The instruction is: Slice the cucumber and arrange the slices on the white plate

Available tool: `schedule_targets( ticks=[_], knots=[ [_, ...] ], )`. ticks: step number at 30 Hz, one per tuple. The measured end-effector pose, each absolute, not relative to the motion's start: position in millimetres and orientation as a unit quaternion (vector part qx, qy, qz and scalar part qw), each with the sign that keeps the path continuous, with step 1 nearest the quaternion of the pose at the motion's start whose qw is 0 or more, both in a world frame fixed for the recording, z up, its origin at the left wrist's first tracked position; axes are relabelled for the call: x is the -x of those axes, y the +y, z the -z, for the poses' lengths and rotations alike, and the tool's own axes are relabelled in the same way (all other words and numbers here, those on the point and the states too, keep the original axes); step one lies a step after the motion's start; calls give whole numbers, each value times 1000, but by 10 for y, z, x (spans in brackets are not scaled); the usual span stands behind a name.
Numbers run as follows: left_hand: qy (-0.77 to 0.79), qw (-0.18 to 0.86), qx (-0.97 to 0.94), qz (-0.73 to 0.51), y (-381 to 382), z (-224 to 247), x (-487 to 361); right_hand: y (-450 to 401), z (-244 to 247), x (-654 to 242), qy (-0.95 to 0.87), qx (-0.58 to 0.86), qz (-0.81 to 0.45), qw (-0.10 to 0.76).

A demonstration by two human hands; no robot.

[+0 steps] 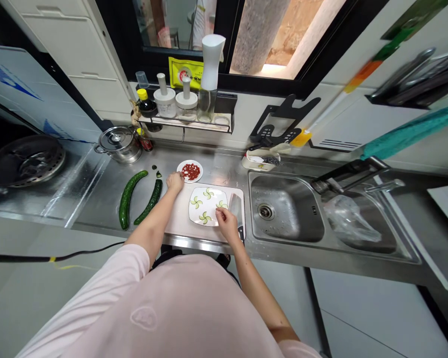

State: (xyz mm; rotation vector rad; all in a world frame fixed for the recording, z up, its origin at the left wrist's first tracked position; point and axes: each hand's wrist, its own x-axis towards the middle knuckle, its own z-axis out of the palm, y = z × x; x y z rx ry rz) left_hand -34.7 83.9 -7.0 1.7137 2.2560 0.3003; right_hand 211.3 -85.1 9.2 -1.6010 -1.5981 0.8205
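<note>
1. The right hand (pixel 227 222), fingertips pinched, hung at the right side of the square plate (pixel 208 205) on the cutting board (pixel 179 219); any held item was unclear.
2. The left hand (pixel 175 183) met the rim of the dish of red pieces (pixel 190 171), beyond and left of the square plate, grip hidden; a bump risked a spill.
3. Right of the square plate, a knife (pixel 235 206) lay near the right wrist, where a careless sweep risked a cut.
4. Two cucumbers (pixel 125 201) rested left of the square plate on the worktop (pixel 100 199).
</note>
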Motion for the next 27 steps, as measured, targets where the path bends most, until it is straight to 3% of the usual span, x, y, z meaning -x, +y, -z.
schedule_targets(
  ticks=[13, 27],
  knots=[
    [815, 170, -551, -46, 1155, 156, 308, -931, -175, -2049, -618, 615, -328, 363],
    [834, 214, -500, -95, 1196, 211, 295, -922, -174, -2073, -618, 619, -329, 356]
  ],
)
